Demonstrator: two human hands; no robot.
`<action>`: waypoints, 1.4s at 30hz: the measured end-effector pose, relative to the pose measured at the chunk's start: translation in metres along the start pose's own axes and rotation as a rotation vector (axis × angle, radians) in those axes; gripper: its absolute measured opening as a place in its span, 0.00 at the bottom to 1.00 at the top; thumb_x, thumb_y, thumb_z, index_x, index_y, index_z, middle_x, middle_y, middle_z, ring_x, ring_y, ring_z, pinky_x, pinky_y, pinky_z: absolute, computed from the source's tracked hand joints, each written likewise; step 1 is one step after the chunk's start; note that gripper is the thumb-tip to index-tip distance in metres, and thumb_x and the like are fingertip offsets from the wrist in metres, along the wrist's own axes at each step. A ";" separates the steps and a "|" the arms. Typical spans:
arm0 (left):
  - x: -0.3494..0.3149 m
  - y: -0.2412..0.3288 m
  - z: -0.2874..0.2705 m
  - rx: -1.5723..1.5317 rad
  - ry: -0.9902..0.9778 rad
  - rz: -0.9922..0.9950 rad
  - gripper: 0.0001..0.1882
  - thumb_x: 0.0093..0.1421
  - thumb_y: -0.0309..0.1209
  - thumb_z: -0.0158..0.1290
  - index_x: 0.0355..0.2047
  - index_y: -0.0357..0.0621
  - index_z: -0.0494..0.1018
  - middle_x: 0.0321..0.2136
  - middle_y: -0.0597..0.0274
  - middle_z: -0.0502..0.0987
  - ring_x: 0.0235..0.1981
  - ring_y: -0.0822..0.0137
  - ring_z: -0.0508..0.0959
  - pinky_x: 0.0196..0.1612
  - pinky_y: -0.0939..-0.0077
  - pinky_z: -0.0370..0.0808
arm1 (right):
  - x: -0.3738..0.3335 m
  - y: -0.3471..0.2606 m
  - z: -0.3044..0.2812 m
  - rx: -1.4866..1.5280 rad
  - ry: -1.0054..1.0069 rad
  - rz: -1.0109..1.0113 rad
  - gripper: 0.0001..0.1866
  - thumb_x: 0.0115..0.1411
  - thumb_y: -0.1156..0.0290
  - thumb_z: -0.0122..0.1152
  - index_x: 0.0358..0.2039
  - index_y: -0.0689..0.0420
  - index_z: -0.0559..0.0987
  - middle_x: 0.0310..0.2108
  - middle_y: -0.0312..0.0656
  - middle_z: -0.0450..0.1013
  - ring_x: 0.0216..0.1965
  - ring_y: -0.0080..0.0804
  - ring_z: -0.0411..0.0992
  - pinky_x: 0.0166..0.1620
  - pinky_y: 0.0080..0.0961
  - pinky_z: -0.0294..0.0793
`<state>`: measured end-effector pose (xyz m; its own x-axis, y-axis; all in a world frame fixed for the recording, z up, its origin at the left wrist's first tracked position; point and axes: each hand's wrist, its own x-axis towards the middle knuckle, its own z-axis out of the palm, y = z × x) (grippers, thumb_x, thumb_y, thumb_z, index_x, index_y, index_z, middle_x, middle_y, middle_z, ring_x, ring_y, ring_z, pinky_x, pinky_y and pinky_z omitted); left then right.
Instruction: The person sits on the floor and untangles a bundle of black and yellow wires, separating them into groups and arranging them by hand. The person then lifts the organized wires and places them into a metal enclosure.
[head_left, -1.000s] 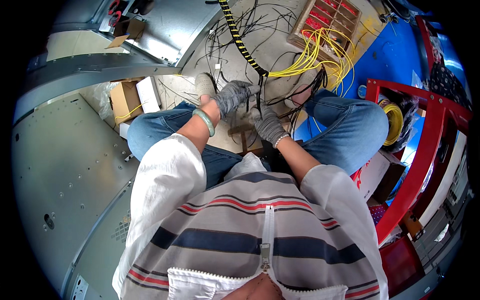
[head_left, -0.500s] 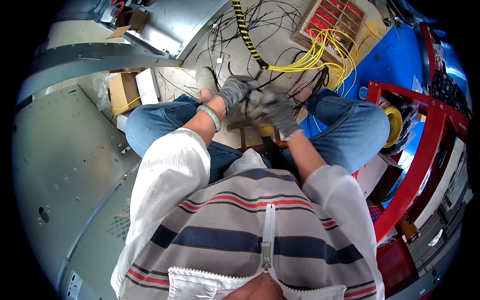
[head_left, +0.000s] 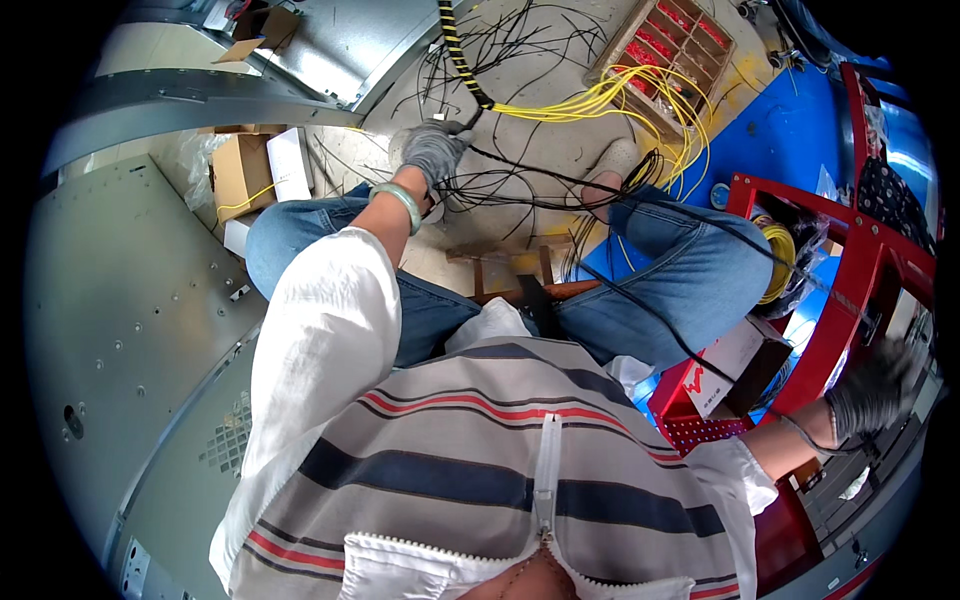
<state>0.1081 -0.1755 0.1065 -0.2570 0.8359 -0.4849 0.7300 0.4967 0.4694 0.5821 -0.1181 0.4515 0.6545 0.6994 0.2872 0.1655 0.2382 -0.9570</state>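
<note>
My left hand (head_left: 435, 155), in a grey knit glove with a green bangle at the wrist, is closed round black cables (head_left: 520, 190) just below the end of a yellow-and-black striped wrapped cable bundle (head_left: 455, 50). From there the black cables fan out over the floor between my feet and across my right thigh. Far out at the right, my gloved right hand (head_left: 878, 390) is beside the red metal frame (head_left: 865, 250). Motion smears its fingers, so its grip cannot be made out. A thin dark cable passes by that wrist.
Yellow cables (head_left: 590, 100) branch from the bundle to a wooden compartment tray (head_left: 690, 60) with small red parts. Large metal panels (head_left: 130, 300) stand at left, near a cardboard box (head_left: 243, 172). A white box (head_left: 735, 370) and a yellow cable coil (head_left: 780, 260) sit by the frame.
My hands, together at the cables before, have parted. The right has swung far out to the right; the left has shifted slightly left and up. Black cables now stretch across my right thigh.
</note>
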 end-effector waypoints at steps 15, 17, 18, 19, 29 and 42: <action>-0.055 0.044 0.069 -0.440 0.155 0.211 0.08 0.52 0.28 0.48 0.32 0.38 0.71 0.20 0.53 0.72 0.19 0.61 0.71 0.27 0.69 0.69 | -0.344 0.253 0.109 -0.516 -1.642 0.442 0.16 0.55 0.65 0.47 0.41 0.60 0.70 0.39 0.43 0.70 0.39 0.34 0.69 0.42 0.21 0.67; -0.056 0.047 0.073 -0.527 0.115 0.122 0.11 0.53 0.27 0.49 0.36 0.38 0.70 0.18 0.58 0.72 0.16 0.71 0.69 0.23 0.77 0.69 | -0.364 0.249 0.117 -0.477 -1.468 0.570 0.15 0.54 0.65 0.48 0.40 0.60 0.71 0.37 0.44 0.71 0.39 0.33 0.69 0.42 0.20 0.67; -0.056 0.056 0.066 -0.673 0.025 -0.005 0.11 0.53 0.28 0.49 0.37 0.38 0.70 0.19 0.59 0.72 0.16 0.72 0.70 0.23 0.77 0.69 | -0.367 0.247 0.118 -0.460 -1.378 0.628 0.15 0.54 0.66 0.48 0.40 0.60 0.71 0.37 0.44 0.71 0.39 0.32 0.69 0.42 0.20 0.66; -0.057 0.062 0.061 -0.816 -0.067 -0.136 0.12 0.53 0.28 0.49 0.38 0.38 0.70 0.19 0.59 0.72 0.17 0.72 0.70 0.23 0.77 0.69 | -0.367 0.246 0.116 -0.327 -1.341 0.756 0.15 0.54 0.65 0.48 0.40 0.60 0.71 0.36 0.44 0.71 0.38 0.31 0.69 0.42 0.19 0.66; -0.041 0.055 0.015 -0.278 -0.329 0.153 0.17 0.54 0.39 0.48 0.35 0.36 0.72 0.28 0.51 0.75 0.32 0.60 0.75 0.36 0.72 0.71 | -0.340 0.236 0.096 -0.321 -1.265 0.855 0.17 0.54 0.61 0.48 0.36 0.61 0.70 0.24 0.45 0.70 0.27 0.31 0.70 0.34 0.28 0.68; -0.053 0.061 0.028 -0.591 -0.532 -0.045 0.14 0.52 0.35 0.53 0.33 0.37 0.74 0.21 0.61 0.75 0.22 0.74 0.72 0.30 0.83 0.70 | -0.331 0.264 0.110 -0.888 -1.720 0.257 0.21 0.50 0.56 0.51 0.41 0.57 0.70 0.35 0.47 0.71 0.41 0.40 0.67 0.42 0.32 0.67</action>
<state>0.1839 -0.1962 0.1397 0.1671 0.6627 -0.7300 0.2307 0.6936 0.6824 0.3280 -0.2124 0.1087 -0.4898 0.5932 -0.6389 0.8230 0.0728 -0.5633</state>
